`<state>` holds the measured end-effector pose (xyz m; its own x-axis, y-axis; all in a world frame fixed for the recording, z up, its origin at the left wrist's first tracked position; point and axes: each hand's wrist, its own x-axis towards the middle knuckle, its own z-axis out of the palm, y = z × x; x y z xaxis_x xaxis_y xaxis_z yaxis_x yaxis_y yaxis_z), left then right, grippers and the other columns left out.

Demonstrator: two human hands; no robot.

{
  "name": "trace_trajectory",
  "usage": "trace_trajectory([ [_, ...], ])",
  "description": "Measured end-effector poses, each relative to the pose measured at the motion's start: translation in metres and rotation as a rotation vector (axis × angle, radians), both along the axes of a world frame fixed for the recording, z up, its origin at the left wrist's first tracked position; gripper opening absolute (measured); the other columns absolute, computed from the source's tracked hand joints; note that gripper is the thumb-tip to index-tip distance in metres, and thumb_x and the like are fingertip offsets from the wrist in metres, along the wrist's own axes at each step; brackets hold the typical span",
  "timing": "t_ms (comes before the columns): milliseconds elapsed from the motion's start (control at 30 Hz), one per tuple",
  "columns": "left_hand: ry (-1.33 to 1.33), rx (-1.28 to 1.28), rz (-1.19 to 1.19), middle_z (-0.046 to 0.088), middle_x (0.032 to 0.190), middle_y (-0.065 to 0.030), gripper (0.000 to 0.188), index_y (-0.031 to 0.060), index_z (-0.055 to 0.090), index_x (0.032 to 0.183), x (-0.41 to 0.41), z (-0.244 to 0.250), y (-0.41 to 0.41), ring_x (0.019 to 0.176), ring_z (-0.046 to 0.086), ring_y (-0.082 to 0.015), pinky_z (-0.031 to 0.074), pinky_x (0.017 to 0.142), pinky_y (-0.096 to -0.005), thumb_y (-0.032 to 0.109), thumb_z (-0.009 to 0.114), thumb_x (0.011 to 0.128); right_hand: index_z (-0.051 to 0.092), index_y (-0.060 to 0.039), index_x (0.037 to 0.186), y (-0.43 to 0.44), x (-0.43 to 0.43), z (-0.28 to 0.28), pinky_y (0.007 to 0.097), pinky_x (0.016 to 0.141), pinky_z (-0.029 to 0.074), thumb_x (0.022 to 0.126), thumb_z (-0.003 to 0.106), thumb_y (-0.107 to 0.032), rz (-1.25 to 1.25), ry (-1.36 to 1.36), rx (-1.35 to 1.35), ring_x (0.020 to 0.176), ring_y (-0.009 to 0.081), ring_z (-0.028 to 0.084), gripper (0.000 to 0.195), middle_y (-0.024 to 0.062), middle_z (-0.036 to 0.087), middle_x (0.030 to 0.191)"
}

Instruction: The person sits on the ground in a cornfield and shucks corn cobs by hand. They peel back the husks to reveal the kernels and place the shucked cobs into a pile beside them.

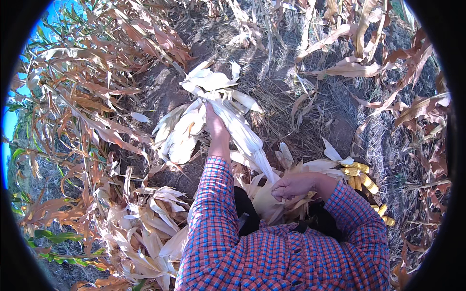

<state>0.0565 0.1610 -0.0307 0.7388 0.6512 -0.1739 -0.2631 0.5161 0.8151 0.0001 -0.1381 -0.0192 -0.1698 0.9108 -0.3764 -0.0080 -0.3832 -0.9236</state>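
Pale, dry corn husks (240,134) stretch slantwise between my two hands. My left hand (214,116), on the outstretched arm, grips their upper end, where more white husks fan out. Close to my lap, my right hand (293,185) is closed at the twisted lower tip of the husks. Whether an ear of corn is still inside cannot be seen. To the left of my left hand, broad loose husks (182,134) hang or lie over the soil. Bare yellow ears of corn (355,174) lie in a small pile beyond my right wrist.
Stripped husks (145,232) are heaped at my left side, and others (269,203) lie between my legs. Dry corn stalks (98,94) lean in from the left. Brown corn leaves (397,80) stand at the right. Straw-covered soil (287,102) lies ahead.
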Motion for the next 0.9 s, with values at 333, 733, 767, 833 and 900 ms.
trace_trajectory([
  [333, 0.069, 1.113, -0.527, 0.061, 0.081, -0.0202, 0.042, -0.0016, 0.058, 0.093, -0.013, 0.015, -0.116, 0.077, 0.06, -0.0332, 0.045, 0.073, -0.0369, 0.027, 0.029, 0.099, 0.054, -0.0024, 0.116, 0.025, 0.076, 0.011, 0.0342, 0.072, 0.047, 0.092, 0.048, -0.043, -1.297, -0.542, 0.439, 0.076, 0.0199, 0.06, 0.048, 0.0121, 0.062, 0.094],
  [733, -0.005, 1.265, -0.675, 0.062, 0.091, -0.0176, 0.061, -0.0019, 0.041, 0.124, -0.02, 0.017, -0.139, 0.084, 0.062, -0.0276, 0.046, 0.074, -0.0337, 0.051, 0.037, 0.094, 0.06, -0.0001, 0.086, 0.01, 0.093, -0.019, 0.0273, 0.06, 0.043, 0.095, 0.047, -0.029, -1.422, -0.221, 0.293, 0.061, 0.0104, 0.052, 0.033, 0.0022, 0.058, 0.067],
  [767, -0.061, 1.312, -0.581, 0.061, 0.097, -0.0187, 0.065, -0.0028, 0.039, 0.125, -0.017, 0.012, -0.138, 0.089, 0.06, -0.0284, 0.046, 0.077, -0.0348, 0.053, 0.038, 0.093, 0.06, -0.0013, 0.089, 0.01, 0.093, -0.023, 0.0272, 0.062, 0.044, 0.096, 0.047, -0.03, -1.456, -0.085, 0.322, 0.064, 0.0106, 0.053, 0.032, 0.0022, 0.059, 0.071],
  [833, -0.165, 1.399, -0.383, 0.058, 0.108, -0.0209, 0.073, -0.0046, 0.036, 0.129, -0.014, 0.003, -0.132, 0.098, 0.058, -0.03, 0.044, 0.083, -0.0369, 0.058, 0.04, 0.091, 0.059, -0.0038, 0.095, 0.015, 0.09, -0.023, 0.0268, 0.067, 0.046, 0.097, 0.045, -0.031, -1.5, 0.198, 0.381, 0.068, 0.0111, 0.054, 0.031, 0.0022, 0.061, 0.079],
  [900, -0.082, 1.412, -0.345, 0.045, 0.127, -0.0216, 0.089, -0.0037, 0.024, 0.138, -0.019, -0.006, -0.131, 0.119, 0.044, -0.0308, 0.032, 0.102, -0.0388, 0.059, 0.056, 0.082, 0.057, -0.0052, 0.1, 0.016, 0.091, -0.02, 0.0288, 0.073, 0.048, 0.098, 0.044, -0.031, -1.544, 0.499, 0.505, 0.076, 0.0125, 0.057, 0.029, 0.0033, 0.061, 0.088],
])
